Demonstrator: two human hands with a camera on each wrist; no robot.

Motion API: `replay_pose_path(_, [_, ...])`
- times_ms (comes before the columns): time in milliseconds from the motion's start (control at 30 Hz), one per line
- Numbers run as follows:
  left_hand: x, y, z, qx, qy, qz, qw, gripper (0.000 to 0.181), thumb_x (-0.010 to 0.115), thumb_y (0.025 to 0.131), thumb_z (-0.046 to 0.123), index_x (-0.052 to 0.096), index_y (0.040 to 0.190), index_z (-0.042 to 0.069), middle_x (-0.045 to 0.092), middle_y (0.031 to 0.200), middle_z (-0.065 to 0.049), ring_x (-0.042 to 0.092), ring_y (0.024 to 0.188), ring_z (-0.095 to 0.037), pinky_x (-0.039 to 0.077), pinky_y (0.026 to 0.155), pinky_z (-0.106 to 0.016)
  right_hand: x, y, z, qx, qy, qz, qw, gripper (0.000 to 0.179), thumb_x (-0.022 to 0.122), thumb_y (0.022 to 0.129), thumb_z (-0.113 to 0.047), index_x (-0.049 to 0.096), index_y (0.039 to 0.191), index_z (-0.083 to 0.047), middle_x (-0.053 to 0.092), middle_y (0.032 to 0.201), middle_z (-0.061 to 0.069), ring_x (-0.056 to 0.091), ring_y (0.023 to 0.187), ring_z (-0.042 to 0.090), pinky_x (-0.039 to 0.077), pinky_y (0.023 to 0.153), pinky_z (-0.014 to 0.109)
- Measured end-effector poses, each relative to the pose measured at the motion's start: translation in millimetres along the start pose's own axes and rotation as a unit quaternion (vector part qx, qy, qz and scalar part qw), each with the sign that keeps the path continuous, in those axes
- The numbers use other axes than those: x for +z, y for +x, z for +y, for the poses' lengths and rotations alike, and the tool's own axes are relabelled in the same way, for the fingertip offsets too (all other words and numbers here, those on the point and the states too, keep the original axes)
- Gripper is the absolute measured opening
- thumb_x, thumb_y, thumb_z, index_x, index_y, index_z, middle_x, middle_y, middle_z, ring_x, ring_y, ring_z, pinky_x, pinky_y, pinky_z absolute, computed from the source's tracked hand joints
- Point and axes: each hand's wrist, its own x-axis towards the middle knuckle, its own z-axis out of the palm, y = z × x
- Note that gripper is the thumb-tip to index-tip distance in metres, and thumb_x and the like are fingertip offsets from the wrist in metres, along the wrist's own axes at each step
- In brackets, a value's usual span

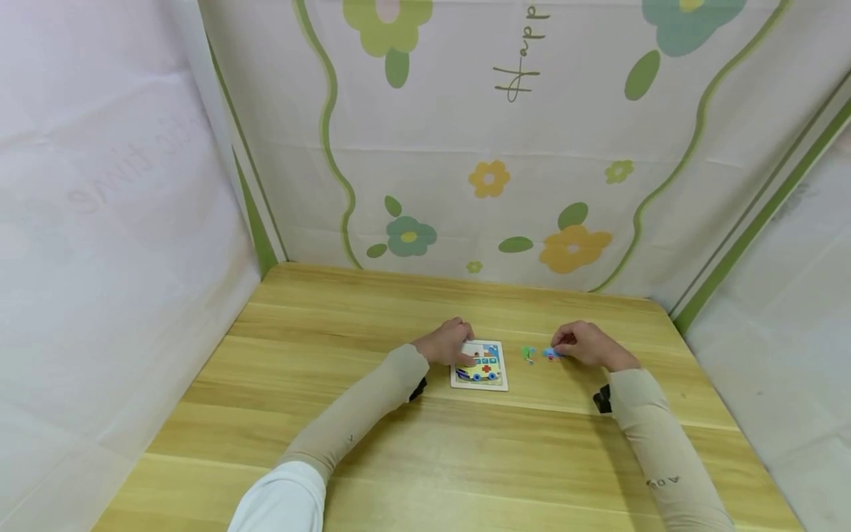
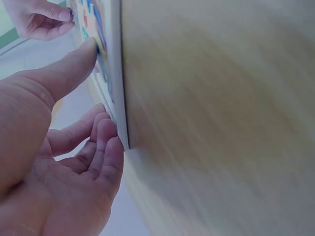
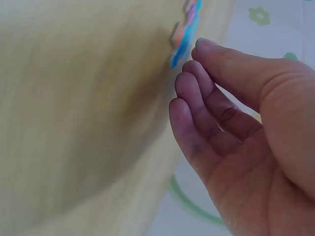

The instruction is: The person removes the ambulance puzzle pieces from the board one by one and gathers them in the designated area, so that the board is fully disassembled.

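Observation:
A puzzle board (image 1: 501, 378) with a white frame and a yellow ambulance picture lies on the wooden table. My left hand (image 1: 447, 343) holds it at its left side. In the left wrist view the thumb (image 2: 81, 64) presses on the picture, while the other fingers curl against the board's edge (image 2: 117, 73). To the right of the board, my right hand (image 1: 588, 346) has thumb and fingertips at a small blue puzzle piece (image 1: 550, 354), seen edge-on with pink and orange parts in the right wrist view. The fingertips partly cover this piece.
Between the board and the right hand lies a small green puzzle piece (image 1: 528, 353). A white cloth with flowers (image 1: 425, 148) hangs behind the table (image 1: 399, 458), and more white cloth closes off both sides.

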Motion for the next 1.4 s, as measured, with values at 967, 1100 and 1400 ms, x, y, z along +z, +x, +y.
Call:
replay_pose_path(967, [-2.9, 13.1, 10.9, 0.094, -0.005, 0.015, 0.9955, 0.040, 0.081, 0.096, 0.026, 0.071, 0.128, 0.004, 0.066, 0.125, -0.008, 0.058, 0.107, -0.015, 0.052, 0.096, -0.026, 35, 46.5, -106, -0.112, 0.006, -0.042, 0.9929, 0.016, 0.074, 0.096, -0.001, 0.075, 0.111, 0.003, 0.076, 0.105, 0.015, 0.067, 0.087, 0.015, 0.059, 0.079, 0.032])
replay_pose_path(1100, [0.2, 14.3, 11.7, 0.097, -0.011, 0.016, 0.9951, 0.039, 0.081, 0.096, 0.026, 0.071, 0.127, 0.004, 0.066, 0.124, -0.008, 0.057, 0.104, -0.014, 0.051, 0.091, -0.025, 40, 49.2, -106, -0.120, -0.008, -0.040, 0.9919, 0.013, 0.074, 0.096, 0.000, 0.076, 0.108, 0.002, 0.076, 0.104, 0.013, 0.066, 0.086, 0.015, 0.058, 0.078, 0.031])
replay_pose_path(1400, [3.3, 16.3, 12.6, 0.114, -0.014, 0.023, 0.9931, 0.038, 0.082, 0.094, 0.022, 0.073, 0.124, 0.001, 0.068, 0.122, -0.010, 0.056, 0.103, -0.015, 0.049, 0.087, -0.023, 41, 47.7, -106, -0.116, -0.017, -0.035, 0.9925, 0.014, 0.076, 0.095, 0.000, 0.077, 0.109, 0.001, 0.072, 0.107, 0.013, 0.064, 0.088, 0.014, 0.058, 0.079, 0.033])
